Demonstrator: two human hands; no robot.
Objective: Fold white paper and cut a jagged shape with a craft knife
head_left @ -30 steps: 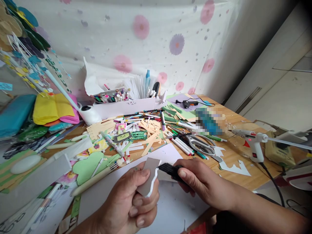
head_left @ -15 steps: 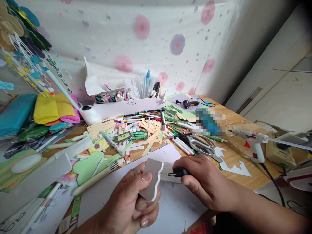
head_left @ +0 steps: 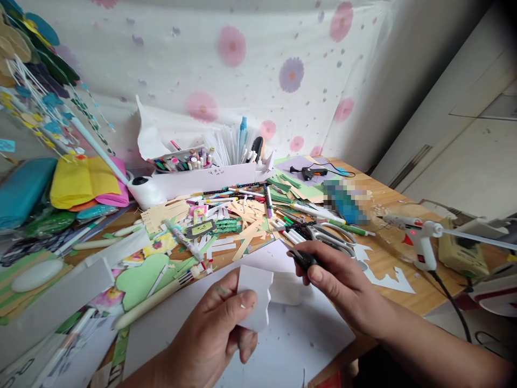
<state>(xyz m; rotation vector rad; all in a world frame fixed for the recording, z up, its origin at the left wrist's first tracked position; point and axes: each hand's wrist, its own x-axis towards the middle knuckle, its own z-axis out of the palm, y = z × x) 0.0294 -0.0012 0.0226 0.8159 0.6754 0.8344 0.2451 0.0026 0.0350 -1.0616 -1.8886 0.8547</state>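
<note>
Between the thumb and fingers of my left hand [head_left: 220,318] is a small white board piece [head_left: 255,285] with a wavy right edge. My right hand [head_left: 337,280] grips a black-handled tool [head_left: 304,260], held to the right of the piece and apart from it; its tip is hidden from view. Under both hands lies a large white sheet [head_left: 297,342]. Another pale piece [head_left: 286,288] with a wavy edge rests on that sheet, between the hands.
Scissors [head_left: 331,237], markers and paper scraps [head_left: 246,215] crowd the table beyond the hands. A white glue gun [head_left: 420,237] stands at right, its cord running down. A long white box [head_left: 205,178] of pens is at the back. Left lies a green paper cloud [head_left: 143,280].
My right hand has pulled the black-handled tool back from the piece's wavy edge and tilted it. My left hand has turned the piece so its flat face shows more.
</note>
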